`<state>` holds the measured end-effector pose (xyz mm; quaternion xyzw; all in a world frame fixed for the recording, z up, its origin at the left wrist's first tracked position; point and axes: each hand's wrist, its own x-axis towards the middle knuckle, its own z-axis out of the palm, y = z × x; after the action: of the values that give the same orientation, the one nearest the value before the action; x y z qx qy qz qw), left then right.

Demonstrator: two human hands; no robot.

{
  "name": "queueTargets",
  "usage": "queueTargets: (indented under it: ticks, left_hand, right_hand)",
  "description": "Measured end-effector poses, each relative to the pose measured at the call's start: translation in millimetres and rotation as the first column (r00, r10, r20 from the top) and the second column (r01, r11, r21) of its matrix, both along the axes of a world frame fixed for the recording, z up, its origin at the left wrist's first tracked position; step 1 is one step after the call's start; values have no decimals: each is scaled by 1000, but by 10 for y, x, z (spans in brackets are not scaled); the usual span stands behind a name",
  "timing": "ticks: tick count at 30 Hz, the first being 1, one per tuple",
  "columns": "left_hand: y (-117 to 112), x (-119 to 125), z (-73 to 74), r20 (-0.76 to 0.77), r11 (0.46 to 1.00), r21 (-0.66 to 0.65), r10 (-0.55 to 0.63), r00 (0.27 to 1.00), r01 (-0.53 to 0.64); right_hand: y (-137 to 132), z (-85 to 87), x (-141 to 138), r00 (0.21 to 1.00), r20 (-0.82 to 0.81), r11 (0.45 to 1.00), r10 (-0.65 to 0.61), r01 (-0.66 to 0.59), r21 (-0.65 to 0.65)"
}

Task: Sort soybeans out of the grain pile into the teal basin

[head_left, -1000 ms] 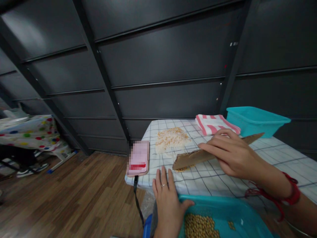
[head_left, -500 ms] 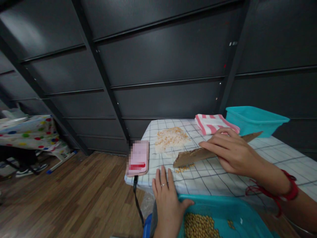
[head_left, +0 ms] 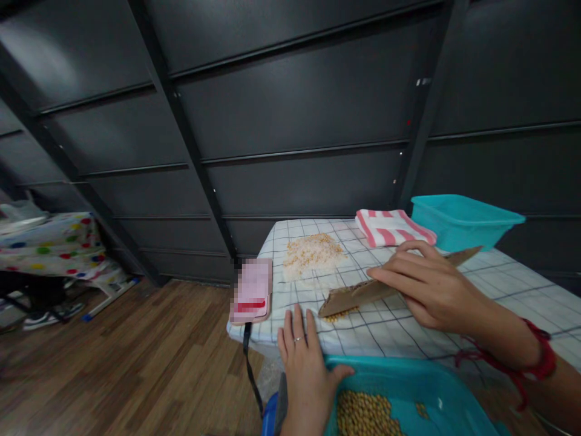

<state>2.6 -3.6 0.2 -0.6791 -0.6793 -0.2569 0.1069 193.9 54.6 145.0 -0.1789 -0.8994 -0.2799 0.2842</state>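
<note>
My right hand point(head_left: 426, 281) is closed round a strip of brown cardboard point(head_left: 356, 295), held slanting on edge over the checked cloth. Against its near side lies a small line of yellow beans point(head_left: 339, 315), partly covered by the cardboard. My left hand point(head_left: 306, 363) lies with fingers stretched on the table edge, its thumb over the rim of a teal basin point(head_left: 403, 366). Inside that basin are many yellowish-brown beans point(head_left: 365, 412). Farther back on the cloth spreads a pile of white grains mixed with yellow bits point(head_left: 313, 254).
A pink-and-white striped towel point(head_left: 394, 228) sits at the back, beside a second teal basin point(head_left: 465, 227). At the table's left edge lies a pink, partly blurred phone-like object point(head_left: 253, 287) with a black strap point(head_left: 249, 366). A dark panelled wall point(head_left: 299, 115) stands behind.
The cardboard's left end has come slightly nearer to me, now covering part of the bean line. My right hand moved a little with it; my left hand stays put.
</note>
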Motion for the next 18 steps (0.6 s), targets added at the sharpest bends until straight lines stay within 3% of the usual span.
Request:
queueTargets:
  ticks: [10,18]
  left_hand:
    - [13,5,4,-1,1000,-7,2,1000,-2]
    - [18,7,-18,-8,1000,-8,-2,1000,2]
  right_hand:
    - [-109,5,45,1000,-3,1000,-21,21,2]
    - [-355,15,209,998,30,991,-60,63,-116]
